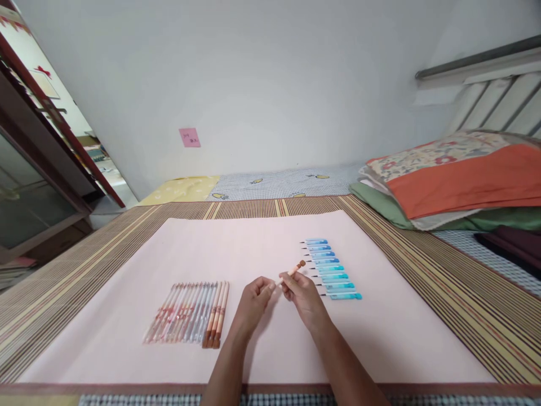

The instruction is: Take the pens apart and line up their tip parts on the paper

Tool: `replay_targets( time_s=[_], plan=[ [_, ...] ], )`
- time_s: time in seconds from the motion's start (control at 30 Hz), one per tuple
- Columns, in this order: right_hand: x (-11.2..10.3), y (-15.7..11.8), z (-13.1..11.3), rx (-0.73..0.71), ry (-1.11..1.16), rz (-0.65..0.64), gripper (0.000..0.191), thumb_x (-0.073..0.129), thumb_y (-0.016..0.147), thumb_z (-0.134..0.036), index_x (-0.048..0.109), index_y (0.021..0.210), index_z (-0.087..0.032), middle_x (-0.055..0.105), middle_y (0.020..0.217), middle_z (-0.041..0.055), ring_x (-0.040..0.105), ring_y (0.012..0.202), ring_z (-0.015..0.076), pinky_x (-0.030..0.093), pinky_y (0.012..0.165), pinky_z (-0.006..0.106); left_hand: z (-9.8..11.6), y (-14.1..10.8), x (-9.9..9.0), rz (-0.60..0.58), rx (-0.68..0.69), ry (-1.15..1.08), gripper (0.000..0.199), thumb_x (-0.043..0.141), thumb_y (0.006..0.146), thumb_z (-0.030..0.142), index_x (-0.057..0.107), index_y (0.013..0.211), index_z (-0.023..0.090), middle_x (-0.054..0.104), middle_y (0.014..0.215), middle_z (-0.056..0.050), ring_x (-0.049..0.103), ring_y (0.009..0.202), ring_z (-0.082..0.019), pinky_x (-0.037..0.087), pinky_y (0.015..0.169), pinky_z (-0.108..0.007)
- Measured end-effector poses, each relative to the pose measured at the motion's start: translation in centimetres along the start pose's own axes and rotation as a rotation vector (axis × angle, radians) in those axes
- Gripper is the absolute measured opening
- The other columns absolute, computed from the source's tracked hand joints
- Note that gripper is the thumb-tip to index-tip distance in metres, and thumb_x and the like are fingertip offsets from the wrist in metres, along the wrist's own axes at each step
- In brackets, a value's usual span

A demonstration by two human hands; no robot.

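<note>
Between both hands, over the pale pink sheet, I hold a peach-coloured pen [298, 267] with a brown end, tilted up to the right. My left hand [256, 298] pinches its lower left end, and that tip is hidden by the fingers. My right hand [305, 299] grips the barrel between thumb and fingers. Close by on the right, several blue and turquoise pens [333, 268] lie in a column, dark tips pointing left. To the left rests a row of several clear-barrelled pens [180, 313], with a few peach pens with brown ends [216, 316] at its right side.
The pink sheet [253, 242] covers a striped mat [97, 254] on a bed. Folded bedding with an orange cover [465, 180] is stacked at the right. A wall with a pink note [189, 137] stands behind. A doorway [101, 152] opens at the far left.
</note>
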State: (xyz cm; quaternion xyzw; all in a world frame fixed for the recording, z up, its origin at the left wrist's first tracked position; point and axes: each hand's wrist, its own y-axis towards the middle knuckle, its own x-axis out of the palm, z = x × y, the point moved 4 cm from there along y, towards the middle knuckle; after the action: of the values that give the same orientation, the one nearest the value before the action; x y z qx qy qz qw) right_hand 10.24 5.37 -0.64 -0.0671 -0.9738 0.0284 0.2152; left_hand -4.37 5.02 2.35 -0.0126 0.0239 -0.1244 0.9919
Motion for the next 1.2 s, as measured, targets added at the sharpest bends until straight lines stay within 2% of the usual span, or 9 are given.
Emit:
replay_targets(
  time_s=[0.1,0.2,0.47,0.67,0.8,0.93,1.0,1.1,1.2],
  plan=[
    [-0.1,0.1,0.2,0.035,0.083,0.022,0.051,0.090,0.058,-0.059,0.074,0.080,-0.016,0.060,0.066,-0.0002,0.048,0.059,0.0106,0.036,0.055,0.026,0.4,0.0,-0.2,0.082,0.040,-0.057,0.040,0.080,0.069,0.048,0.061,0.088,0.019,0.047,0.055,0.009,0.036,0.048,-0.008,0.025,0.048,-0.022],
    [-0.1,0.0,0.1,0.048,0.092,0.021,0.049,0.092,0.057,-0.057,0.076,0.078,-0.016,0.062,0.068,0.0009,0.048,0.060,0.0103,0.037,0.055,0.025,0.4,0.0,-0.3,0.129,0.043,-0.051,0.035,0.079,0.070,0.046,0.060,0.080,0.018,0.056,0.058,0.006,0.041,0.047,-0.008,0.028,0.047,-0.022],
    [0.1,-0.3,0.1,0.026,0.091,-0.003,0.052,0.092,0.058,-0.057,0.078,0.087,-0.016,0.064,0.070,0.0014,0.050,0.060,0.0110,0.037,0.058,0.027,-0.8,0.2,-1.0,0.164,-0.057,0.046,0.064,0.051,0.084,0.077,0.064,0.067,0.017,0.045,0.038,0.004,0.035,0.034,-0.010,0.022,0.041,-0.026],
    [0.1,-0.2,-0.2,0.018,0.139,0.065,0.050,0.092,0.057,-0.056,0.077,0.080,-0.015,0.061,0.068,0.0004,0.046,0.059,0.0105,0.034,0.054,0.027,0.0,0.3,-0.7,0.104,0.052,-0.172,0.050,0.084,0.069,0.048,0.066,0.104,0.017,0.063,0.066,0.004,0.047,0.047,-0.008,0.036,0.048,-0.022],
    [0.5,-0.5,-0.6,0.040,0.197,0.018,0.048,0.094,0.057,-0.052,0.078,0.081,-0.014,0.059,0.066,-0.0001,0.047,0.062,0.0105,0.036,0.056,0.025,0.2,0.2,-0.6,0.131,0.068,-0.205,0.038,0.079,0.075,0.050,0.065,0.083,0.016,0.065,0.062,0.001,0.045,0.043,-0.007,0.031,0.045,-0.021],
    [0.8,-0.8,-0.6,0.039,0.220,-0.025,0.046,0.095,0.059,-0.049,0.079,0.085,-0.016,0.060,0.068,0.0005,0.049,0.064,0.0107,0.037,0.057,0.025,-0.3,0.0,-1.1,0.216,-0.029,-0.174,0.050,0.068,0.081,0.064,0.065,0.069,0.015,0.057,0.046,0.001,0.039,0.035,-0.007,0.022,0.040,-0.022],
    [0.8,-0.7,-0.5,0.042,0.222,-0.018,0.046,0.095,0.058,-0.049,0.079,0.086,-0.016,0.061,0.068,0.0006,0.050,0.065,0.0108,0.037,0.057,0.025,-0.2,0.0,-1.1,0.221,-0.040,-0.219,0.049,0.072,0.080,0.062,0.070,0.078,0.013,0.060,0.050,0.000,0.042,0.038,-0.008,0.025,0.041,-0.021],
    [0.8,-0.6,-0.5,0.043,0.230,-0.002,0.047,0.096,0.057,-0.049,0.079,0.086,-0.016,0.061,0.068,0.0003,0.050,0.064,0.0105,0.036,0.056,0.024,0.3,0.0,-0.7,0.125,-0.007,-0.361,0.047,0.086,0.069,0.047,0.071,0.099,0.015,0.070,0.067,-0.001,0.052,0.047,-0.008,0.035,0.048,-0.020],
    [0.9,-0.7,-0.6,0.028,0.215,-0.032,0.045,0.094,0.060,-0.049,0.079,0.085,-0.016,0.061,0.069,0.0002,0.051,0.064,0.0105,0.037,0.057,0.024,0.5,0.0,-0.4,0.101,-0.010,-0.433,0.042,0.090,0.065,0.043,0.069,0.089,0.015,0.071,0.066,-0.002,0.053,0.047,-0.008,0.036,0.048,-0.020]
  ],
)
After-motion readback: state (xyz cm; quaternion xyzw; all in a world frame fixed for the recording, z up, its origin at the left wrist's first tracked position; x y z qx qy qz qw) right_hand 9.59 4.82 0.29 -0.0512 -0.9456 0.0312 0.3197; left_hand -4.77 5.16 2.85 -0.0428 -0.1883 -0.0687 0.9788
